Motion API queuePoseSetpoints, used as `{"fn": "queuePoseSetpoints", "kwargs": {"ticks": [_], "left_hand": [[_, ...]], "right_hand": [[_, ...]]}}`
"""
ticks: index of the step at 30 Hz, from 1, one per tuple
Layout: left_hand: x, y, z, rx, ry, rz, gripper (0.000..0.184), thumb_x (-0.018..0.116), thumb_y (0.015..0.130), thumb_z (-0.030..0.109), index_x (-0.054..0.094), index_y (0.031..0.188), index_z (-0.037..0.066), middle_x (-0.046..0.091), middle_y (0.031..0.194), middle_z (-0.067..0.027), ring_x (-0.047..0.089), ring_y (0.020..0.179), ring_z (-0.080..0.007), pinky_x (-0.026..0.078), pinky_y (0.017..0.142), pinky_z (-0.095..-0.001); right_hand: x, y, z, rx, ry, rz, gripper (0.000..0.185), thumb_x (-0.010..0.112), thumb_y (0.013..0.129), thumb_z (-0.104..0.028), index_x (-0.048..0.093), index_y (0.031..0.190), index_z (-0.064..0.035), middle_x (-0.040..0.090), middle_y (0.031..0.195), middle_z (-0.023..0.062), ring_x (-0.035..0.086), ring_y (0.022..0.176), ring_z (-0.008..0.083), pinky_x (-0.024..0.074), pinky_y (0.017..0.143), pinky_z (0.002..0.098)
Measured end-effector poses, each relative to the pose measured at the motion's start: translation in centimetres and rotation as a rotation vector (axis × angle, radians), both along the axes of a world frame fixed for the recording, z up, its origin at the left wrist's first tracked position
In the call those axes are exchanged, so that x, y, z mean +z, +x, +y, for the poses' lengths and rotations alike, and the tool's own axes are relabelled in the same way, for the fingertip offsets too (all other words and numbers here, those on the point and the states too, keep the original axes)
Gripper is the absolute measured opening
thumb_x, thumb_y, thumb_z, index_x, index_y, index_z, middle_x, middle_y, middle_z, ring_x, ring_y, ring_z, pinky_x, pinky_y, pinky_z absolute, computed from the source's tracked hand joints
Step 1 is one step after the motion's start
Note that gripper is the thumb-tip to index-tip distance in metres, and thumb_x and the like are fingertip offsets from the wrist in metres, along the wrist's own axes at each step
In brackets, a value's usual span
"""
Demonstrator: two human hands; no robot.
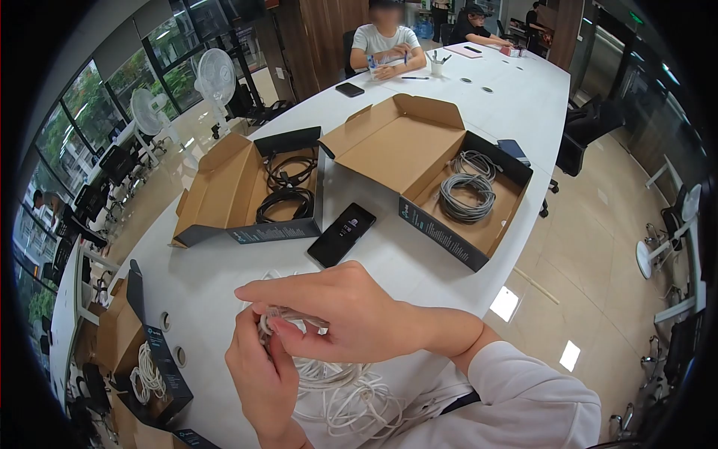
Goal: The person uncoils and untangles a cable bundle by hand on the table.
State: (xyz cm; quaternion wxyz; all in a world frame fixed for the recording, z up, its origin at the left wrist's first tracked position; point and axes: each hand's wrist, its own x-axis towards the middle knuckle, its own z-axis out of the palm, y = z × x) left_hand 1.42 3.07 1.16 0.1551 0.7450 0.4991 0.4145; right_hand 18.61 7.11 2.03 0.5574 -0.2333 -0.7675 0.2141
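Observation:
My left hand (pixel 258 367) and my right hand (pixel 348 310) meet above the near part of the table, both closed around a bundled whitish cable (pixel 265 327). My fingers cover much of that bundle, and a clear plug-like end shows between them. Below my hands, a loose heap of white cable (pixel 351 396) lies on the table near my body. Just beyond my hands rests a black smartphone (pixel 342 235) with its screen lit.
Open cardboard boxes hold black cables (pixel 288 191), grey coiled cables (pixel 467 196) and white cables (pixel 149 372). They stand on the white table (pixel 516 86). Across it sits a person (pixel 385 45) near a pen cup (pixel 436 67) and another phone (pixel 349 90). A dark notebook (pixel 514 151) lies behind the right box.

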Motion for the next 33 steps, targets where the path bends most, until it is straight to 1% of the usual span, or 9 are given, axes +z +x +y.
{"fn": "queuePoseSetpoints", "kwargs": {"ticks": [6,9,12,15,21,24,27,30,33], "left_hand": [[-0.1,-0.1,0.0,0.011,-0.004,0.003,0.029,0.052,0.089,-0.002,0.053,0.117,-0.007,0.064,0.093,-0.025,0.065,0.076,-0.0443,0.051,0.065,-0.0431],[-0.6,-0.3,0.2,0.016,0.084,0.031,0.028,0.052,0.091,0.0,0.053,0.118,-0.007,0.064,0.092,-0.0238,0.065,0.075,-0.0427,0.05,0.066,-0.0424],[-0.6,-0.3,0.1,0.021,0.031,-0.032,0.027,0.053,0.093,0.004,0.054,0.119,-0.006,0.064,0.091,-0.0218,0.066,0.075,-0.0382,0.05,0.066,-0.0407],[-0.8,-0.2,0.3,0.024,0.052,-0.023,0.027,0.048,0.102,0.01,0.053,0.121,-0.008,0.063,0.084,-0.019,0.063,0.072,-0.0273,0.048,0.066,-0.035],[-0.7,-0.1,0.2,0.033,-0.03,-0.055,0.028,0.051,0.1,0.016,0.053,0.117,-0.007,0.063,0.079,-0.017,0.061,0.07,-0.0253,0.047,0.064,-0.0345],[-1.0,-0.2,0.4,0.018,0.037,-0.017,0.027,0.05,0.1,0.015,0.053,0.116,-0.007,0.063,0.08,-0.017,0.06,0.069,-0.0246,0.046,0.063,-0.0337],[-0.7,0.0,0.5,0.034,0.001,-0.051,0.026,0.049,0.1,0.014,0.053,0.116,-0.007,0.063,0.08,-0.0178,0.059,0.069,-0.0247,0.046,0.063,-0.034],[-0.6,-0.4,0.5,0.013,0.038,-0.008,0.025,0.048,0.101,0.013,0.053,0.115,-0.007,0.063,0.08,-0.0185,0.059,0.07,-0.0258,0.046,0.065,-0.034],[-0.5,-0.4,0.4,0.013,0.019,-0.034,0.027,0.048,0.1,0.011,0.053,0.118,-0.007,0.064,0.083,-0.0195,0.061,0.072,-0.0281,0.047,0.067,-0.0346]], "right_hand": [[0.2,0.0,-0.2,-0.001,-0.042,-0.02,0.039,0.073,0.084,-0.008,0.069,0.123,-0.0052,0.076,0.101,0.0107,0.069,0.061,0.0164,0.0545,0.052,0.0257],[0.0,-0.1,0.0,0.005,0.007,0.008,0.04,0.073,0.084,-0.01,0.069,0.124,-0.0054,0.076,0.097,0.0093,0.068,0.059,0.0167,0.0538,0.051,0.0258],[0.0,-0.1,0.1,0.03,0.022,0.014,0.04,0.071,0.085,-0.011,0.068,0.125,-0.0055,0.074,0.091,0.0078,0.067,0.059,0.0173,0.0527,0.051,0.0276],[-0.3,-0.2,0.3,0.026,0.088,-0.001,0.044,0.068,0.083,-0.01,0.067,0.127,-0.0059,0.073,0.089,0.0069,0.066,0.06,0.0187,0.0509,0.051,0.0294],[-0.1,0.2,0.2,0.018,0.149,-0.065,0.055,0.066,0.076,-0.009,0.064,0.131,-0.0063,0.07,0.086,0.006,0.062,0.055,0.0214,0.0463,0.048,0.0317],[-0.4,0.0,0.3,-0.002,0.161,-0.057,0.057,0.066,0.075,-0.009,0.064,0.131,-0.0047,0.07,0.086,0.0059,0.06,0.053,0.0215,0.0448,0.047,0.0323],[-0.7,-0.3,0.4,-0.021,0.18,-0.05,0.057,0.066,0.076,-0.009,0.063,0.132,-0.0028,0.07,0.086,0.0065,0.06,0.053,0.0215,0.0443,0.046,0.0321],[-1.1,-0.5,0.5,-0.027,0.215,-0.06,0.059,0.066,0.077,-0.008,0.061,0.135,-0.0017,0.07,0.087,0.0072,0.059,0.053,0.0217,0.0439,0.046,0.032],[-0.8,-0.2,0.5,-0.053,0.238,-0.143,0.063,0.068,0.078,-0.01,0.057,0.139,-0.0012,0.07,0.09,0.0076,0.059,0.054,0.0216,0.0439,0.046,0.0323]]}}
